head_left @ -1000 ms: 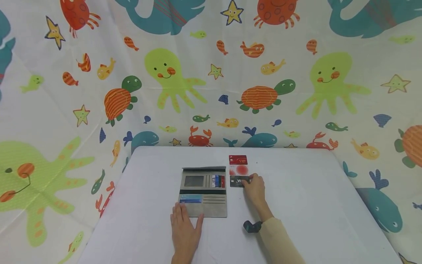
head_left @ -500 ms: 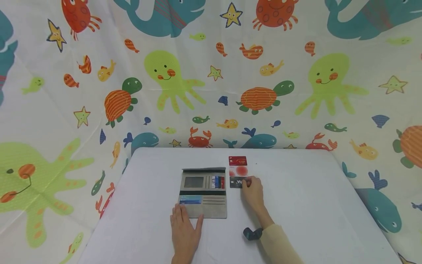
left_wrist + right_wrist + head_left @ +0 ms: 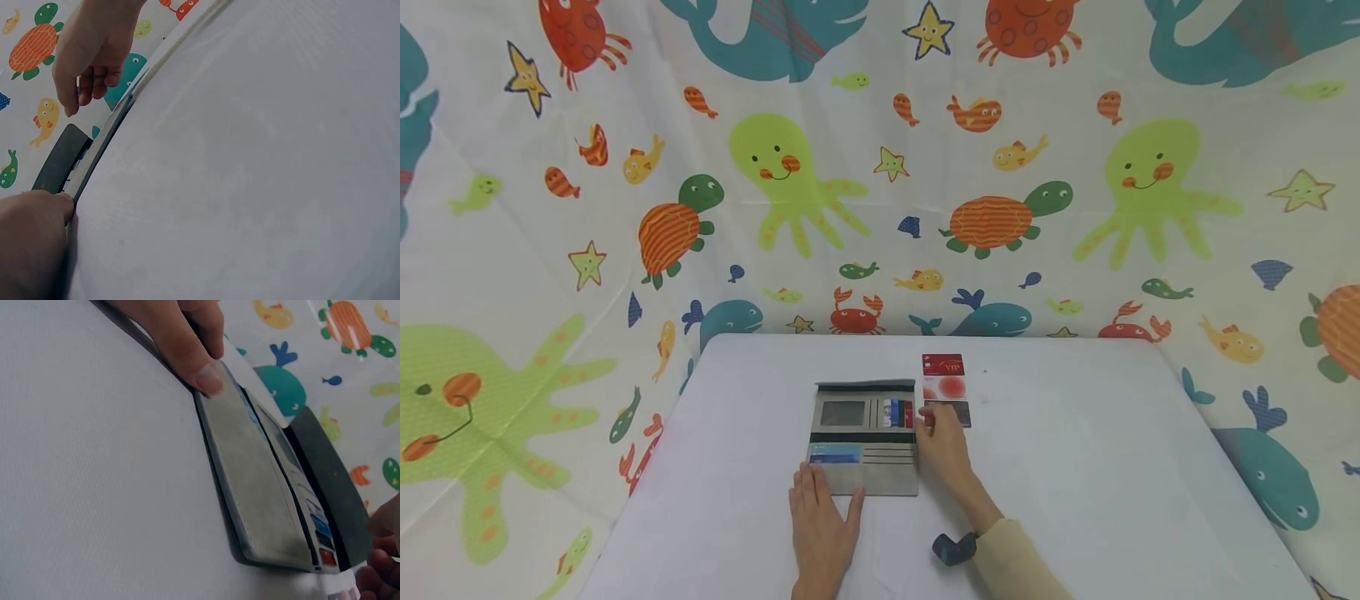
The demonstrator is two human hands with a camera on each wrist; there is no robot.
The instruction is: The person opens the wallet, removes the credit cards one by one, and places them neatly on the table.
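A grey wallet (image 3: 887, 479) lies opened flat on the white table. A blue card (image 3: 836, 452) sits in its lower section, and several cards (image 3: 897, 413) fill the upper right slots. My left hand (image 3: 824, 529) rests with straight fingers on the wallet's lower left corner; its thumb (image 3: 209, 380) touches the edge. My right hand (image 3: 945, 447) is over the wallet's right edge, fingers loosely bent, with nothing visible between them. It partly covers a dark card (image 3: 962, 414). Above that lie a pink-and-white card (image 3: 951, 387) and a red VIP card (image 3: 943, 364).
The white table (image 3: 1097, 467) stretches out on both sides of the wallet. Behind it hangs a cloth (image 3: 857, 250) printed with sea animals. A dark wrist device (image 3: 954, 549) sticks out from my right sleeve (image 3: 1018, 558).
My right hand has let go of the dark card, which stays on the table, and has moved left to the wallet's right edge. My left hand has stayed in place.
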